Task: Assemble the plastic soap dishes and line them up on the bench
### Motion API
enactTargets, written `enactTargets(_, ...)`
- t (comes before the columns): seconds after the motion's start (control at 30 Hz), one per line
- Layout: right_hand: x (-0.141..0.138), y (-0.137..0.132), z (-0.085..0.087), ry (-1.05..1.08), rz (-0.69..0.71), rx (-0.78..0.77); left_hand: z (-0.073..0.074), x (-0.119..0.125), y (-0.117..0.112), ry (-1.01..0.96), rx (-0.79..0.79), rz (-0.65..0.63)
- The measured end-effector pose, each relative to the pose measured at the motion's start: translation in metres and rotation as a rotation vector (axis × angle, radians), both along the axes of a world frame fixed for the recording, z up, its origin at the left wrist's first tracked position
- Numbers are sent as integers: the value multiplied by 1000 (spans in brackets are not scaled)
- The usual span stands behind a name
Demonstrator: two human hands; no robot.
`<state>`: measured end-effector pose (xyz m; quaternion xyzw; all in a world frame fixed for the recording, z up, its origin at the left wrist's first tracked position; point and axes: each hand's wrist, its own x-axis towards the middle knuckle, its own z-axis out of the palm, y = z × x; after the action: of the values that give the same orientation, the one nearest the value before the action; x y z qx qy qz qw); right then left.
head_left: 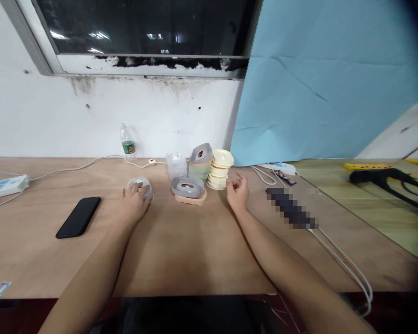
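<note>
My left hand (136, 200) is over a translucent plastic dish (146, 181) on the table, its fingers on the dish and its thumb at the near edge. My right hand (238, 191) is just right of a stack of cream-yellow dishes (218, 172), its fingers partly curled and apart, with nothing visible in them. Whether it touches the stack I cannot tell. Between the hands, a grey oval dish with a slot (188, 186) rests on a peach one (191, 200). Behind it are a stack of clear dishes (176, 163) and green pieces (199, 171) topped by another grey dish (201, 153).
A black phone (78, 217) lies at the left, near a white power strip (7, 186). A plastic bottle (127, 144) stands by the wall. To the right are a blurred-out dark object (292, 208), white cables (346, 260) and a black strap-like item (386, 175).
</note>
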<state>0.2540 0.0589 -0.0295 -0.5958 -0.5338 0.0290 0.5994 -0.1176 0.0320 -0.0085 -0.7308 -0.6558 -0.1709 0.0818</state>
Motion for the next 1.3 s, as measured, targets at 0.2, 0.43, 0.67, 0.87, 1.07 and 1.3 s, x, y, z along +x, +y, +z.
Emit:
enactTargets(0.2,21,37,-1,-222,-161,91,-2,-26,8,-20,52,239)
enactTargets(0.43,9,63,-1,-416,-116,58,-2,-2,2,-94,141,148)
enactTargets(0.67,16,74,-5,-423,-50,137,-20,45,-7,-72,35,-182)
enactTargets(0.87,18,63,6,-243,-121,278,-23,45,-4,-77,-20,-196)
enactTargets(1.07,-14,0,13,-450,178,340,-19,25,7,-361,48,-174)
enactTargets(1.3,-74,-70,21,-906,953,125,-12,24,7,-1003,-110,-223)
